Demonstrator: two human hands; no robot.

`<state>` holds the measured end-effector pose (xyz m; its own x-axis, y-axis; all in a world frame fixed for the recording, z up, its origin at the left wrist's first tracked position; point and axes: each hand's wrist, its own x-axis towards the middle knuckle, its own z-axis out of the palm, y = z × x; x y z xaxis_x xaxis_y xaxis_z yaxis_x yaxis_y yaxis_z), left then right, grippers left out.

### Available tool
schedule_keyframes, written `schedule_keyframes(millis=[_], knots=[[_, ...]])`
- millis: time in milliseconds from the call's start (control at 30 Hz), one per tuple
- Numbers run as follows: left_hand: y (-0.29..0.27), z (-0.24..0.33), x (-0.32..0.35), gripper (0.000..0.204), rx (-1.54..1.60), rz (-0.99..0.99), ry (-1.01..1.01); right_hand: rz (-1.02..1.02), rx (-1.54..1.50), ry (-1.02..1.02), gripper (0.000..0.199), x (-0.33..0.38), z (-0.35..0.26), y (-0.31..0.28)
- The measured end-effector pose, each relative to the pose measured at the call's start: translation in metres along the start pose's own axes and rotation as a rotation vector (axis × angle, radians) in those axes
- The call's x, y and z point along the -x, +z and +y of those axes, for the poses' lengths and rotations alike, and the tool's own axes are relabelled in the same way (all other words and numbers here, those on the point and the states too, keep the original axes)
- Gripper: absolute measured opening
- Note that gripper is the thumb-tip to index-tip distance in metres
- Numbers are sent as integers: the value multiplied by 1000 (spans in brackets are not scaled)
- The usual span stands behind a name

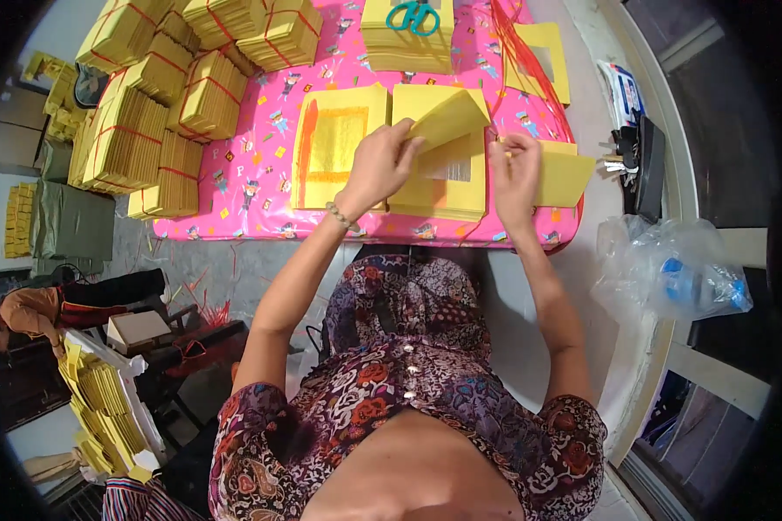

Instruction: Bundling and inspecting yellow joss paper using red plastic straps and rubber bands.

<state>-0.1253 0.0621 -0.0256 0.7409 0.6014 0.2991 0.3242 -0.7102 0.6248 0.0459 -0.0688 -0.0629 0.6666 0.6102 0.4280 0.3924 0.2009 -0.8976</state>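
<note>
My left hand (381, 165) pinches a yellow paper sheet (450, 120), which is lifted and tilted above the right-hand stack of yellow paper (434, 201). That stack's top sheet carries a silvery rectangle. Directly beside it on the left is a second stack (326, 193), topped with an orange-framed gold square. My right hand (517, 169) is to the right of the stacks, with its fingers curled together. Some yellow sheets (565, 178) lie behind and beside it; whether its fingertips grip one cannot be made out.
A pink patterned cloth (252, 156) covers the table. Bundles tied with red strips (130, 143) pile up at left. Teal scissors (414, 17) rest on a far stack; red strips (520, 56) lie nearby. A plastic bag (669, 269) is at right. Another person (39, 308) is at lower left.
</note>
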Motion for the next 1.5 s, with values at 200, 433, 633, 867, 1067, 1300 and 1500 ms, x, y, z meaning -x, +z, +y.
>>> schedule_keyframes(millis=[200,433,633,867,1067,1300,1500], knots=[[-16,-12,-13,29,393,-155,-160,-188,-381,270,51,-19,6,20],[-1,-19,-14,34,936,-232,-223,-321,-577,484,58,-22,-15,27],[-5,-12,-8,59,109,74,-16,-276,-501,504,45,-7,-19,26],[-8,-15,-5,63,743,-189,-184,-242,-448,379,45,7,-28,23],[-6,-6,8,48,1031,-237,-315,-363,-544,330,57,25,-29,16],[2,8,19,39,1251,-87,-406,-282,-576,392,59,35,-37,18],[13,18,27,33,1068,-21,-170,-269,-488,261,60,38,-47,24]])
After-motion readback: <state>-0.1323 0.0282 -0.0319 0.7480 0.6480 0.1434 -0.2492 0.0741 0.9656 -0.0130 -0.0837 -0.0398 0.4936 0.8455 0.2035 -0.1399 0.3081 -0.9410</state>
